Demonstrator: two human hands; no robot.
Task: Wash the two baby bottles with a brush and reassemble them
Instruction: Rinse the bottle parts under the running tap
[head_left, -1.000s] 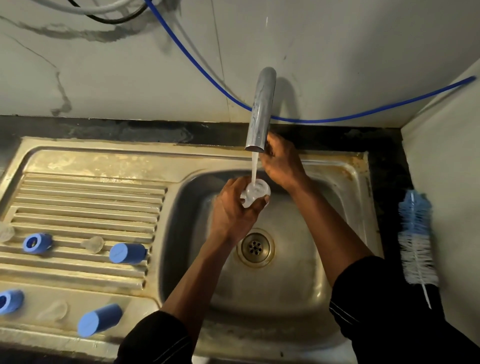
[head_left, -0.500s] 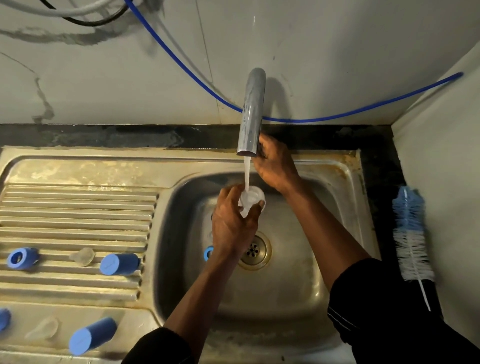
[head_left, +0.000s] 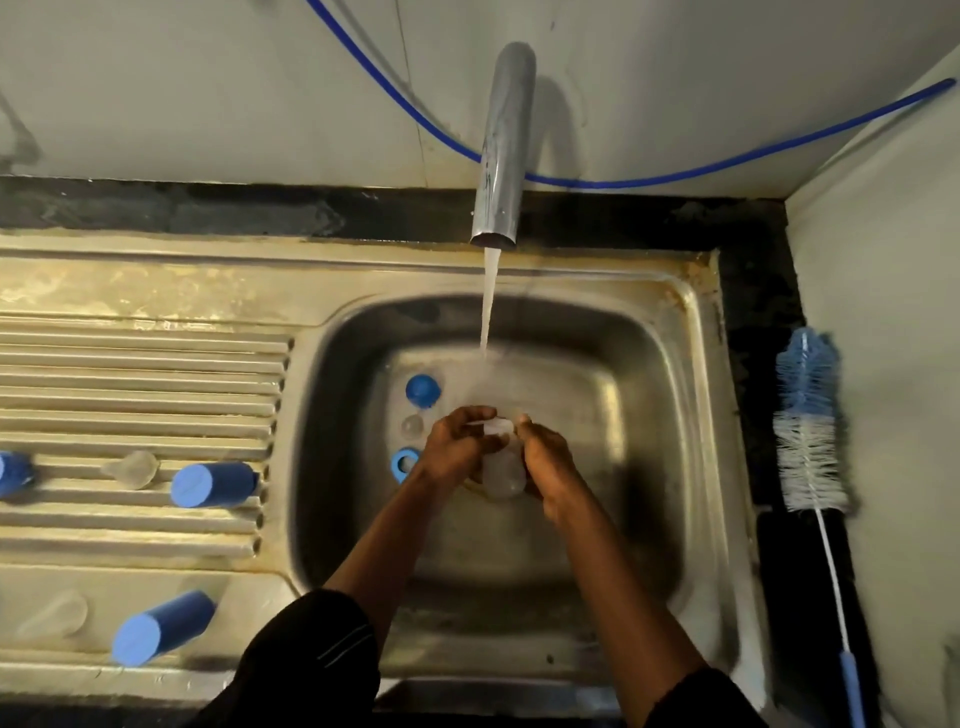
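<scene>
Two blue cylinders (head_left: 214, 484) (head_left: 162, 627), one brush (head_left: 810, 426), perhaps three clear teats (head_left: 132, 468).

Clear bottle (head_left: 500, 470) upright over sink basin centre; blue-white brush (head_left: 809, 441) lying along tabletop's right edge.

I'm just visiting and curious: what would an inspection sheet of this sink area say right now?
Surface: steel sink with ribbed drainboard, stained; tap running into the basin.
Job's things: clear bottle held over the basin; two blue caps, a clear teat and a blue part on the drainboard; blue cap, clear teat and blue ring in the basin; bottle brush on the right ledge, unused.
Clutter: nothing seen.
Grippers: left hand and right hand both grip the bottle.
Cables: blue hose along the wall.
Surroundings: pale walls, dark counter strip.
</scene>
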